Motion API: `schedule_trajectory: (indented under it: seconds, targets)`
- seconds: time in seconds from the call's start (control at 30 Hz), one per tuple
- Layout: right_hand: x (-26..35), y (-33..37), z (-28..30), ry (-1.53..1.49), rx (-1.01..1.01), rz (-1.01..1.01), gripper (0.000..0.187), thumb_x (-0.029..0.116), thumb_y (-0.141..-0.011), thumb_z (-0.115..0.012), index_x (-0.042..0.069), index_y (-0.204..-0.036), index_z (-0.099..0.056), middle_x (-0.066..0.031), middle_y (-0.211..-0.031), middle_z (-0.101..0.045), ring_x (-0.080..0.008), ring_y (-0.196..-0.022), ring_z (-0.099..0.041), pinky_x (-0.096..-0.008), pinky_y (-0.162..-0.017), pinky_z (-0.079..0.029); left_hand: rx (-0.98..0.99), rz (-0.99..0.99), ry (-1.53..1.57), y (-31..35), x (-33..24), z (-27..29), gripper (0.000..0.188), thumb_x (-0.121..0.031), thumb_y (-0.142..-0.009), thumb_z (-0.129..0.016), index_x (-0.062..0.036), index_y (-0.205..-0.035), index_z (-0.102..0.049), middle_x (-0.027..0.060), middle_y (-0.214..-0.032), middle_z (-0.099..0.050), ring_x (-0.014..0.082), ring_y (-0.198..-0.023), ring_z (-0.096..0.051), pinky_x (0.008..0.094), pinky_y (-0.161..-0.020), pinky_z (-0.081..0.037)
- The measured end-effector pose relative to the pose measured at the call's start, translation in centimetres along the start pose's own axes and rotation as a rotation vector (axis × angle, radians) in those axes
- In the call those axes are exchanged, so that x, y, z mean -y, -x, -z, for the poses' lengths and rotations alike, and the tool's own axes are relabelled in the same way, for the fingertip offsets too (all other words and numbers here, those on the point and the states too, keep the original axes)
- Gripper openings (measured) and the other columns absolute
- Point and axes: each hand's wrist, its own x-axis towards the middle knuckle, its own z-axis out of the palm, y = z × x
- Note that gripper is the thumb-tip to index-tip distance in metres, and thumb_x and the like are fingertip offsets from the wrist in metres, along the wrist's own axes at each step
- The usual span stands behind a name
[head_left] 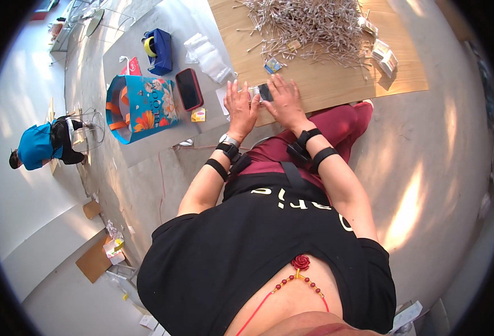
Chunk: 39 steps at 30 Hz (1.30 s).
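Observation:
A small pack of cotton swabs (254, 92) lies at the near edge of the wooden board, with a dark flat piece (265, 93) at its right. My left hand (240, 110) rests to the left of the pack, fingers stretched forward and thumb near its side. On the other side my right hand (285, 101) lies with fingers spread and extended, its thumb by the dark piece. Whether the thumbs press on the pack is too small to tell. Just beyond it sits a small blue packet (272, 65). A large heap of loose cotton swabs (314, 28) covers the far part of the board.
Left of my hands are a red-cased phone (189, 89), a yellow small box (198, 115), a blue floral bag (146, 109), a blue tape dispenser (159, 51) and white plastic bags (207, 57). A swab box (385, 57) stands at right. Another person (39, 144) is far left.

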Motion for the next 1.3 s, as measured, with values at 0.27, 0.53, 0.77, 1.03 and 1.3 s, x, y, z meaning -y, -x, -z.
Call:
schedule_trajectory:
  seconds: [0.27, 0.53, 0.77, 1.03, 1.3]
  targets:
    - [-5.0, 2.6, 3.4, -0.049, -0.301, -0.171, 0.042, 0.021, -0.093, -0.071, 0.009, -0.133, -0.066, -0.0086, -0.127, -0.067, -0.0298, -0.118, -0.06, -0.0454, -0.102, -0.044, -0.095, 0.051, -0.095, -8.6, -4.2, -1.5, 0.047, -0.038, -0.084, -0.083, -0.0105, -0.119, -0.066, 0.0143, -0.124, -0.057, 0.0349, -0.122, -0.05, 0.0501, -0.104, -0.038]
    - [-6.3, 3.9, 3.0, -0.169, -0.375, -0.24, 0.033, 0.014, -0.095, -0.067, 0.01, -0.128, -0.068, -0.0098, -0.122, -0.069, -0.0313, -0.115, -0.062, -0.0446, -0.099, -0.045, -0.04, 0.03, -0.125, -11.3, -3.0, -5.0, 0.035, -0.034, -0.084, -0.081, -0.0081, -0.103, -0.069, 0.0151, -0.111, -0.063, 0.0366, -0.114, -0.056, 0.0504, -0.098, -0.041]
    - [-6.6, 3.3, 2.7, -0.201, -0.399, -0.283, 0.026, 0.012, -0.098, -0.064, 0.012, -0.123, -0.07, -0.0072, -0.117, -0.071, -0.0295, -0.111, -0.064, -0.0436, -0.096, -0.046, 0.081, 0.134, 0.211, -13.9, -0.4, -2.4, 0.032, -0.033, -0.091, -0.078, -0.0018, -0.089, -0.071, 0.0103, -0.071, -0.068, 0.027, -0.068, -0.068, 0.0409, -0.064, -0.051]
    - [-6.6, 2.9, 2.6, -0.211, -0.422, -0.291, 0.023, 0.012, -0.098, -0.063, 0.012, -0.12, -0.071, -0.0066, -0.112, -0.071, -0.0289, -0.108, -0.065, -0.0424, -0.093, -0.046, -0.197, 0.086, -0.009, -17.5, 0.2, -1.3, 0.04, -0.028, -0.084, -0.082, -0.0104, -0.117, -0.068, 0.0124, -0.113, -0.066, 0.0332, -0.115, -0.061, 0.0487, -0.099, -0.046]
    - [-6.5, 2.8, 2.9, -0.22, -0.422, -0.298, 0.022, 0.009, -0.098, -0.062, 0.012, -0.118, -0.071, -0.0066, -0.11, -0.071, -0.0284, -0.106, -0.065, -0.0419, -0.09, -0.045, -0.019, -0.032, 0.13, -14.6, -2.5, -4.0, 0.043, -0.008, -0.085, -0.074, -0.0003, -0.127, -0.066, 0.0254, -0.121, -0.06, 0.0424, -0.114, -0.061, 0.0475, -0.1, -0.051]
